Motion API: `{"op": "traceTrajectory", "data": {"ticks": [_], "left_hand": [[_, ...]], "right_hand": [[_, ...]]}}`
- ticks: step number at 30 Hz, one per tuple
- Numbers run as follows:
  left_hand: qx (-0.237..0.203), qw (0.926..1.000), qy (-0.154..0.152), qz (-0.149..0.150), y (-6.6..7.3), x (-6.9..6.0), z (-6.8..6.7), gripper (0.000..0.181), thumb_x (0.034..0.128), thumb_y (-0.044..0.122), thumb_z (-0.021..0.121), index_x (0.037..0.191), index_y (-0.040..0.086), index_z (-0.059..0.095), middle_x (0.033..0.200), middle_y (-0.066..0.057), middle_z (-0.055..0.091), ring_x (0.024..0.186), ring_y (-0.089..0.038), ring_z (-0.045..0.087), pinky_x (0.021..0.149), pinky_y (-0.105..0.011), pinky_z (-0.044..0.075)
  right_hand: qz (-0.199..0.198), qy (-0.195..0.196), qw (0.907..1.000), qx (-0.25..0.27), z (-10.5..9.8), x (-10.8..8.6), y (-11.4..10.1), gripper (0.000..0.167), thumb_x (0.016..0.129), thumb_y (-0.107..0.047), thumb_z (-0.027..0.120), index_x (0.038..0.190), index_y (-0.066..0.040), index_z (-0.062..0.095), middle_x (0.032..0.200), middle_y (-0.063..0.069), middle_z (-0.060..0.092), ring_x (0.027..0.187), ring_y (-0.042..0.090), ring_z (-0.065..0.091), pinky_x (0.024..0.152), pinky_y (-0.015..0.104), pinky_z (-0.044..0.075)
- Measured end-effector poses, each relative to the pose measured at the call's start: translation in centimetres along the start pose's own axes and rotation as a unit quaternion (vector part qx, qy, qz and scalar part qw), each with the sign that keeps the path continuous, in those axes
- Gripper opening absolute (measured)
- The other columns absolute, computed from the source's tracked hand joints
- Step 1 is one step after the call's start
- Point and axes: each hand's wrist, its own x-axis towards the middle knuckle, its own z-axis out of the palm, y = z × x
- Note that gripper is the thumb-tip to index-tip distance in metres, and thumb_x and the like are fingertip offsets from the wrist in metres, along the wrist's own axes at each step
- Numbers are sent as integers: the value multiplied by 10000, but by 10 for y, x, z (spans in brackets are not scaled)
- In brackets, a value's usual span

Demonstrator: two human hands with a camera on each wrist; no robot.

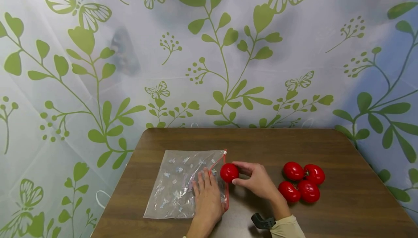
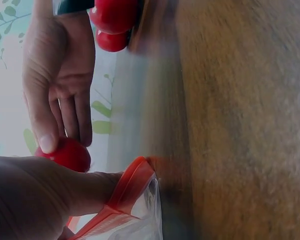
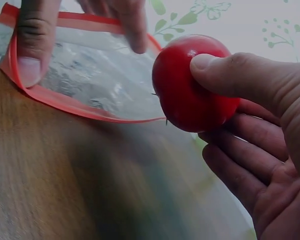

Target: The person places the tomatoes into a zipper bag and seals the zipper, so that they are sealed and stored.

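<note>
A clear bag (image 1: 176,191) with small printed figures and a red zip edge lies flat on the table. Across it rests the left hand (image 1: 207,200), fingers straight; in the right wrist view its thumb (image 3: 34,50) presses the red rim (image 3: 90,111), apart from the fingers, and the bag's mouth gapes. The right hand (image 1: 261,183) holds a red tomato (image 1: 229,172) between thumb and fingertips, beside the mouth. Seen from the right wrist, the tomato (image 3: 190,85) is at the rim's right end. In the left wrist view the tomato (image 2: 72,154) is partly hidden behind the left hand (image 2: 40,197).
Several red tomatoes (image 1: 308,191) sit together to the right of the right hand on the brown wooden table (image 1: 352,201). A dark strap piece (image 1: 262,222) is at the right wrist. Behind the table hangs a white curtain (image 1: 130,85) with green leaves and butterflies.
</note>
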Motion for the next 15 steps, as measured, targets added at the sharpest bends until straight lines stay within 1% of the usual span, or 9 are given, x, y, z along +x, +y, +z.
{"op": "traceTrajectory", "data": {"ticks": [5,10,15], "left_hand": [[68,9999,141,59,1,-1,0,1236,636,329,1060,1596,-115,421,1699,-310,403,1569,-537,402,1238,-735,343],[119,9998,154,41,3,-2,0,1236,640,326,1051,1606,-106,412,1709,-294,398,1572,-531,400,1247,-729,337],[195,9997,151,26,3,-3,0,1208,651,315,1041,1598,-109,423,1712,-300,391,1574,-522,403,1250,-716,346]], "right_hand": [[-39,-45,10000,58,10,4,0,618,877,-227,945,1432,-84,713,1433,170,727,1269,350,748,1061,500,590],[-6,-105,9999,-17,19,7,0,613,872,-239,947,1426,-105,724,1414,154,742,1253,347,758,1055,510,592],[41,-3,9999,-112,28,10,0,617,853,-200,959,1416,-91,730,1400,156,749,1236,348,766,1043,486,600]]}}
